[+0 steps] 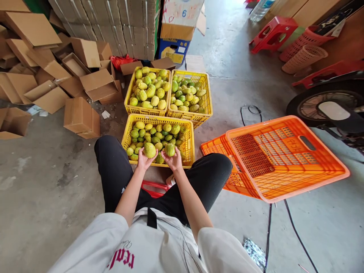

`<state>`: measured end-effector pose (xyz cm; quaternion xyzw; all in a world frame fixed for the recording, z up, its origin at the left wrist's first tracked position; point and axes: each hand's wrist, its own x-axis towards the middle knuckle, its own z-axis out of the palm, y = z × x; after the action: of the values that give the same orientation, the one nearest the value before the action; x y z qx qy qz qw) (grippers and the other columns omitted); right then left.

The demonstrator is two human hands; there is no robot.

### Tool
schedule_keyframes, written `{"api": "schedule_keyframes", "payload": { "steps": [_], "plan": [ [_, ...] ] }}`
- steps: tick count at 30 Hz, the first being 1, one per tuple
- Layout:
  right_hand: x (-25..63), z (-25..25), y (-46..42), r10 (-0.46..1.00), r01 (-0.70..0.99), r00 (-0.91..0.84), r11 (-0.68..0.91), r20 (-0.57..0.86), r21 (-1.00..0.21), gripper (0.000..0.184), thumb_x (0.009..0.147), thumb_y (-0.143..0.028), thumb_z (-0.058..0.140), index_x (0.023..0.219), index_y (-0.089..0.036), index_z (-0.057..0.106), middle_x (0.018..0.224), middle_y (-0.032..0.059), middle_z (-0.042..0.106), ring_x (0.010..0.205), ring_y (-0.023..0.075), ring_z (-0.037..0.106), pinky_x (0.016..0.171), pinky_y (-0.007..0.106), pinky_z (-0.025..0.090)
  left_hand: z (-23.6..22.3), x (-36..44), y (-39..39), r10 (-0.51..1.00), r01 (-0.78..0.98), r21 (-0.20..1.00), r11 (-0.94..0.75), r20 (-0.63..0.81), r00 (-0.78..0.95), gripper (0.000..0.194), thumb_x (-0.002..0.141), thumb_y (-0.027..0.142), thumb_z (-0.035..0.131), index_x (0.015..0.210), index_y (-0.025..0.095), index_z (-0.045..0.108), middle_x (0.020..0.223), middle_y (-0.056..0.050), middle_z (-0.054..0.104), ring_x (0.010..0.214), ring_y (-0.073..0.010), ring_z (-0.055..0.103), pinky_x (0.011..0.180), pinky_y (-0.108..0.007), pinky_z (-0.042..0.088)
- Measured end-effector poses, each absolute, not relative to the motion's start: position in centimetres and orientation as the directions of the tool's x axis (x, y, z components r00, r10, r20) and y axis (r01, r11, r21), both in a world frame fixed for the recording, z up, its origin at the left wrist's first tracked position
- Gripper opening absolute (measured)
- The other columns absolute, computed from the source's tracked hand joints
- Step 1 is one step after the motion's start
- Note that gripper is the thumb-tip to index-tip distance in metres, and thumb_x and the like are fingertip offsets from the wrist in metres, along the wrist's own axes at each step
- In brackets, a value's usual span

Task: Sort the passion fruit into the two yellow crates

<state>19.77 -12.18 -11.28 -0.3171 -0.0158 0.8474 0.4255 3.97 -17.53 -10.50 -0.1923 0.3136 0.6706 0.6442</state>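
My left hand (145,158) is closed round a large, rounded yellow-green fruit (149,150), whose exact kind I cannot make out. In my right hand (174,160) is a somewhat smaller, greener fruit (170,149) of the same sort. Both are held up side by side, a little apart, over the near edge of a yellow crate (192,146). Inside that crate lie many green and yellow fruits (159,135). Behind it stand two more yellow crates, the left one (146,111) heaped with yellower fruit and the right one (205,99) partly filled.
An orange crate (287,195) rests tilted on its side at right, near a motorbike wheel (324,100). Cardboard boxes (81,115) are piled at left. Black cables (269,235) cross the floor. A red stool (273,34) stands at the back right.
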Motion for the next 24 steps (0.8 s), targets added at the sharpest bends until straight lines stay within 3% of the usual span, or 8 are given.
{"api": "schedule_keyframes", "payload": {
  "steps": [4, 9, 14, 18, 24],
  "plan": [
    [19.7, -11.7, -12.2, 0.726, -0.705, -0.422, -0.639, -0.543, -0.308, 0.009, 0.088, -0.032, 0.068, 0.093, -0.025, 0.066, 0.085, 0.0009, 0.074, 0.104, 0.0246, 0.073, 0.097, 0.052, 0.062, -10.2, 3.9, -17.5, 0.731, -0.983, 0.182, -0.016, -0.669, -0.135, 0.030, 0.095, 0.038, 0.052, 0.118, 0.022, 0.063, 0.102, -0.010, 0.075, 0.115, -0.0296, 0.071, 0.101, -0.048, 0.059],
    [19.6, -12.1, -12.2, 0.700, -0.692, -0.448, -0.665, -0.556, -0.281, 0.008, 0.088, -0.029, 0.066, 0.095, -0.025, 0.065, 0.094, 0.0025, 0.075, 0.110, 0.0250, 0.072, 0.094, 0.048, 0.064, -9.9, 4.0, -17.7, 0.736, -0.984, 0.177, 0.030, -0.670, -0.098, 0.036, 0.093, 0.036, 0.052, 0.124, 0.019, 0.061, 0.108, -0.014, 0.075, 0.116, -0.0332, 0.071, 0.103, -0.057, 0.057],
    [20.0, -12.7, -12.1, 0.728, -0.699, -0.474, -0.653, -0.495, -0.292, 0.018, 0.085, -0.038, 0.064, 0.097, -0.025, 0.065, 0.093, 0.0055, 0.076, 0.109, 0.0296, 0.072, 0.095, 0.058, 0.061, -10.4, 3.8, -17.9, 0.733, -0.985, 0.163, 0.049, -0.676, -0.076, 0.040, 0.092, 0.040, 0.051, 0.123, 0.017, 0.063, 0.107, -0.017, 0.075, 0.116, -0.0349, 0.070, 0.100, -0.057, 0.058],
    [19.9, -13.2, -11.8, 0.740, -0.714, -0.449, -0.634, -0.501, -0.298, 0.028, 0.080, -0.033, 0.057, 0.104, -0.025, 0.068, 0.102, 0.0078, 0.078, 0.111, 0.0308, 0.072, 0.096, 0.063, 0.058, -10.8, 3.7, -17.9, 0.744, -0.986, 0.167, -0.017, -0.657, -0.124, 0.039, 0.092, 0.034, 0.046, 0.123, 0.019, 0.064, 0.109, -0.017, 0.075, 0.123, -0.0344, 0.067, 0.101, -0.059, 0.057],
    [20.0, -13.3, -11.8, 0.767, -0.740, -0.398, -0.592, -0.503, -0.318, 0.017, 0.083, -0.034, 0.063, 0.096, -0.024, 0.068, 0.093, 0.0051, 0.078, 0.095, 0.0262, 0.076, 0.094, 0.052, 0.064, -10.5, 3.8, -17.8, 0.734, -0.982, 0.172, -0.074, -0.658, -0.170, 0.039, 0.093, 0.032, 0.048, 0.126, 0.019, 0.063, 0.118, -0.017, 0.074, 0.130, -0.0354, 0.064, 0.103, -0.058, 0.056]
  ]
}}
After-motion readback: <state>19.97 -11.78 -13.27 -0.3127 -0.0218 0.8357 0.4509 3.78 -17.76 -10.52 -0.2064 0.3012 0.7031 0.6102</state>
